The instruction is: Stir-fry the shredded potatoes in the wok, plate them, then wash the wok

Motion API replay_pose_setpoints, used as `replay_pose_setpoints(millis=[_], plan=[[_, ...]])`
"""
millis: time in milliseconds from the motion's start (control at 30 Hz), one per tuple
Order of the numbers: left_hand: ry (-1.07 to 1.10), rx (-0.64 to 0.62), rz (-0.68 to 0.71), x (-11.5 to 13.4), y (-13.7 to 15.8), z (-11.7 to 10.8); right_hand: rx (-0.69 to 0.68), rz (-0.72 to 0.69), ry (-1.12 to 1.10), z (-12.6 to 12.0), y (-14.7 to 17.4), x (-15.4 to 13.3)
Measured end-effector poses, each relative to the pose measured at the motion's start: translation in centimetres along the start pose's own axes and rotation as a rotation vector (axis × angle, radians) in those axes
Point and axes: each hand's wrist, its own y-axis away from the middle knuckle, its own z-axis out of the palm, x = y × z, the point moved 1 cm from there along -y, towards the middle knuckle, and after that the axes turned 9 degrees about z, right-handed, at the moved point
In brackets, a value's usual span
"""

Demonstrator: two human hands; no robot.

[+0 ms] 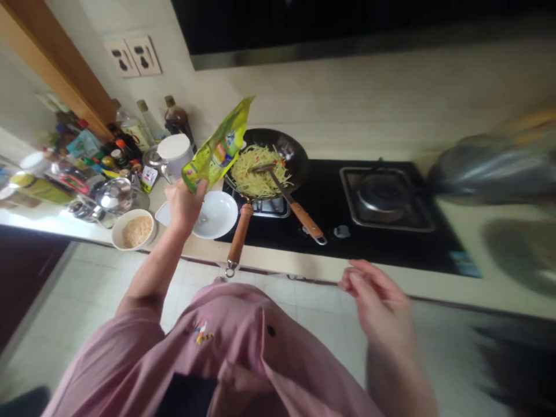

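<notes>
My left hand is closed around the bottom end of a yellow-green seasoning bag, which slants up to the right beside the wok. The black wok sits on the left burner and holds pale shredded vegetables with red bits. A spatula rests in the wok, its wooden handle reaching over the stove. Toward the front edge points the wok's own wooden handle. My right hand hovers by the counter edge, fingers curled together and slightly blurred; whether anything is between them is hidden.
A white plate lies left of the wok, near a bowl of pale brown food. Bottles, jars and a lidded white container crowd the left counter. The right burner and a large blurred metal pan are to the right.
</notes>
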Motion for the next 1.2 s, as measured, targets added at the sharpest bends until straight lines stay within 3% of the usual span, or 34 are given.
replay_pose_setpoints(millis=[167, 367, 500, 667, 833, 1033, 1200], plan=[[0.006, -0.063, 0.026, -0.7, -0.7, 0.5, 0.037, -0.019, 0.004, 1.3, 0.5, -0.5], [0.042, -0.032, 0.08, -1.5, -2.4, 0.9, 0.077, 0.01, 0.013, 2.3, 1.1, -0.4], [0.05, -0.099, 0.114, -1.9, -3.2, 1.8, 0.103, 0.005, 0.024, 2.7, 1.4, -0.8], [0.065, -0.051, 0.11, -1.8, -3.4, 1.8, 0.101, 0.013, 0.048, 2.9, 1.5, -0.7], [0.066, -0.115, 0.123, -2.1, -3.6, 2.3, 0.111, 0.01, 0.074, 3.0, 1.5, -0.5], [0.078, -0.028, 0.111, -2.2, -3.6, 1.7, 0.109, 0.016, 0.067, 2.7, 1.7, -0.5], [0.061, -0.135, 0.095, -2.0, -3.6, 2.3, 0.095, 0.009, 0.065, 2.8, 1.8, -0.7]])
